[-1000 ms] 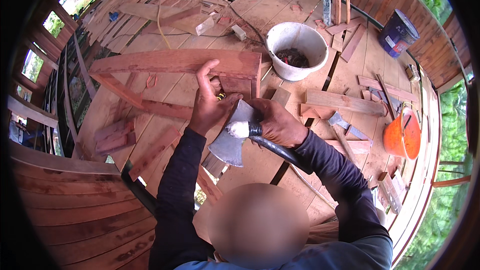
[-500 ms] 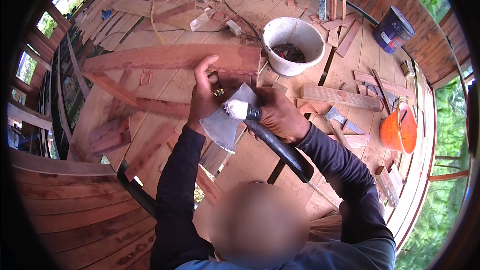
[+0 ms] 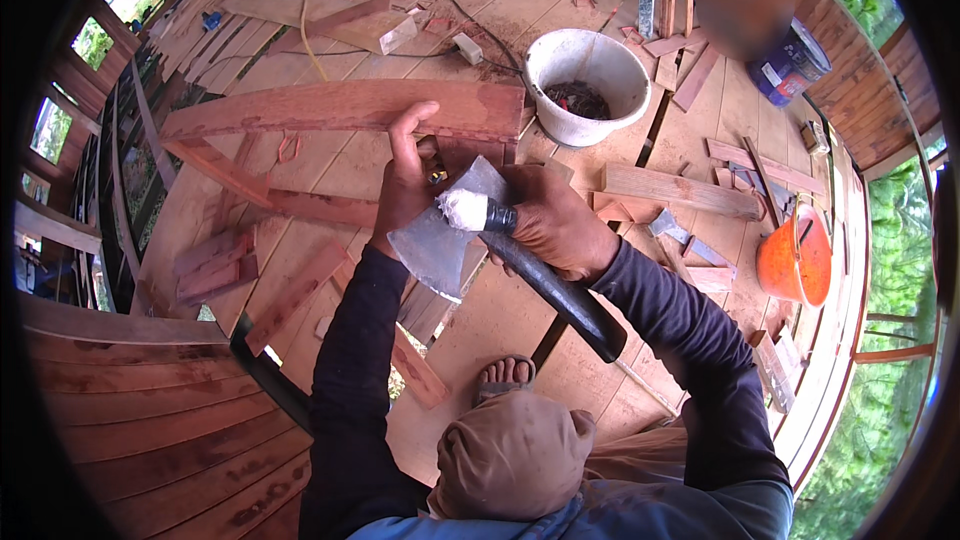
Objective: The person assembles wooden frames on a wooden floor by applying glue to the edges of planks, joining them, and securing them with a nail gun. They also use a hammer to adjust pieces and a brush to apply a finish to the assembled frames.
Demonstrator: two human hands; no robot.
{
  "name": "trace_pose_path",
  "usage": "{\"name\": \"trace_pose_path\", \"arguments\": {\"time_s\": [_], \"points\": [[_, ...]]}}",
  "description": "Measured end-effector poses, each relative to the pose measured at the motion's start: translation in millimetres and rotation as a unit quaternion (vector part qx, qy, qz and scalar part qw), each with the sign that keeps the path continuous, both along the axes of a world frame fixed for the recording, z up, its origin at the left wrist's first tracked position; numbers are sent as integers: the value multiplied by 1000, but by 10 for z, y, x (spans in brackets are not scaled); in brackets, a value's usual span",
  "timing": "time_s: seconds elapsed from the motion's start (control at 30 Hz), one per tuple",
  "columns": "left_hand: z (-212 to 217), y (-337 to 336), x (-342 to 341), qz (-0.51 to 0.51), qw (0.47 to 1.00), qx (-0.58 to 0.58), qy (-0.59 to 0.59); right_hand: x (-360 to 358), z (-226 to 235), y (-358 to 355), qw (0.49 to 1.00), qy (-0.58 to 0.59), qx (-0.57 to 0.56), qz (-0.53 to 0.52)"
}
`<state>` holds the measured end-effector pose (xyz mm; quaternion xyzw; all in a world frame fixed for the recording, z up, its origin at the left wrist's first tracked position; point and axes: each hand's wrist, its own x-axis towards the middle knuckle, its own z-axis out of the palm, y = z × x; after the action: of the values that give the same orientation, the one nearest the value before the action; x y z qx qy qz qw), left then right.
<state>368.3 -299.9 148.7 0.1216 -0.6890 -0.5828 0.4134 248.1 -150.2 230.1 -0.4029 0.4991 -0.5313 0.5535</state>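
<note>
My right hand (image 3: pixel 565 220) is closed around an axe, its thick black handle (image 3: pixel 565 300) slanting down to the right. The grey axe head (image 3: pixel 428 258) lies across the front of my left wrist, its broad edge pointing down and left. A white wrapped tip (image 3: pixel 463 210) with a black band sticks out beside the head. My left hand (image 3: pixel 405 185) grips the near end of a reddish wooden frame (image 3: pixel 345 110) built of long boards. Its index finger stretches up across the top board; the other fingers are partly hidden behind the axe. One finger wears a ring.
A white tub (image 3: pixel 585 85) holding dark debris stands beyond the frame. At the right are a thick plank (image 3: pixel 680 192), another axe (image 3: pixel 670 225), an orange bucket (image 3: pixel 795 260) and a dark blue pail (image 3: pixel 790 65). Offcuts and a cable lie about. The plank floor has gaps.
The axe head has shifted slightly left. The frame's top board sits a little higher in view. Both hands keep their holds.
</note>
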Motion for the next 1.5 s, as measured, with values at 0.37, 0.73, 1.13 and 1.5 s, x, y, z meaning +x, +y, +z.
{"name": "trace_pose_path", "arguments": {"time_s": [0.37, 0.73, 1.13, 1.5], "points": [[-30, -16, -19, 20, 999, -49, 1, 33, -93, -49, 994, -100, 20, -29], [-65, -19, 48, -35, 999, 7, 36, 208, -70, -20, 995, -85, 41, -29], [-20, 62, 15, -30, 997, 51, 40, 202, -54, 107, 998, -55, -15, -11], [-11, -11, 28, -66, 993, 72, 63, 215, -23, 68, 1000, -30, -7, 0]]}}
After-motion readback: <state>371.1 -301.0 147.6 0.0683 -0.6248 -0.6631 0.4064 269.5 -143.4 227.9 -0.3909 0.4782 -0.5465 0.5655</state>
